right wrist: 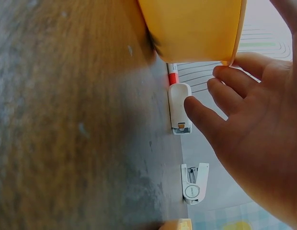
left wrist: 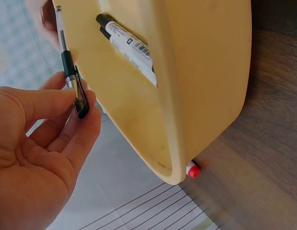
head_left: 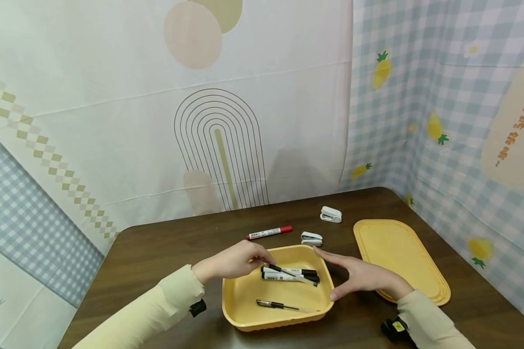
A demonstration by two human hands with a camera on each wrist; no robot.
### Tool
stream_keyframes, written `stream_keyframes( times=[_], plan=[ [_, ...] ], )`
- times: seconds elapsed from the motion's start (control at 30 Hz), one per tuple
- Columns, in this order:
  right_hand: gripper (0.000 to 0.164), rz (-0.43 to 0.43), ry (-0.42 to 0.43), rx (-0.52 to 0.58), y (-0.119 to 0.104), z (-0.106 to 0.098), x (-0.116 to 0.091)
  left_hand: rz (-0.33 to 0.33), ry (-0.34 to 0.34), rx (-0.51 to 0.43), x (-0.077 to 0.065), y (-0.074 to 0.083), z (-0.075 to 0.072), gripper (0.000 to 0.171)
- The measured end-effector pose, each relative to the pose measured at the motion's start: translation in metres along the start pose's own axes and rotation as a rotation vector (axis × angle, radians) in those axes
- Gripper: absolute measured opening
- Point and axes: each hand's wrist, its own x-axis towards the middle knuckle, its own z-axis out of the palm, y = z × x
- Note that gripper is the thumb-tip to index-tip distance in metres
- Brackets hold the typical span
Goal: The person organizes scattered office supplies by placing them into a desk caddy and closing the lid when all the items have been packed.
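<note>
My left hand (head_left: 240,259) pinches a black-capped gel pen (left wrist: 68,62) with a clear barrel between thumb and fingers, over the left side of a yellow plastic bin (head_left: 244,324). Inside the bin lie black-and-white markers (head_left: 276,277), partly behind the held pen in the head view. Another gel pen (head_left: 274,304) lies on the bin floor nearer the front. At the bin's right side, my right hand (head_left: 367,276) spreads its thumb and fingers along the rim. In the right wrist view the fingertips (right wrist: 222,72) are right at the bin's edge.
Behind the bin, a red-capped marker (head_left: 270,232) and a white stapler (head_left: 311,238) lie on the dark wooden table (head_left: 170,252). A second white stapler (head_left: 331,214) sits farther back. To the right is a yellow lid (head_left: 397,257). Patterned cloth hangs behind the table.
</note>
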Motion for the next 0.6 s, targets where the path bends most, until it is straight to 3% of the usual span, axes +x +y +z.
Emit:
stream_keyframes(
  times=[0.3, 0.6],
  plan=[
    [0.102, -0.004, 0.010, -0.038, 0.001, 0.001, 0.000, -0.004, -0.063, -0.032, -0.001, -0.002, 0.007, 0.028],
    [0.101, -0.006, 0.006, -0.030, 0.002, 0.001, 0.000, 0.026, -0.076, -0.023, 0.000, -0.002, 0.012, 0.026]
  ],
)
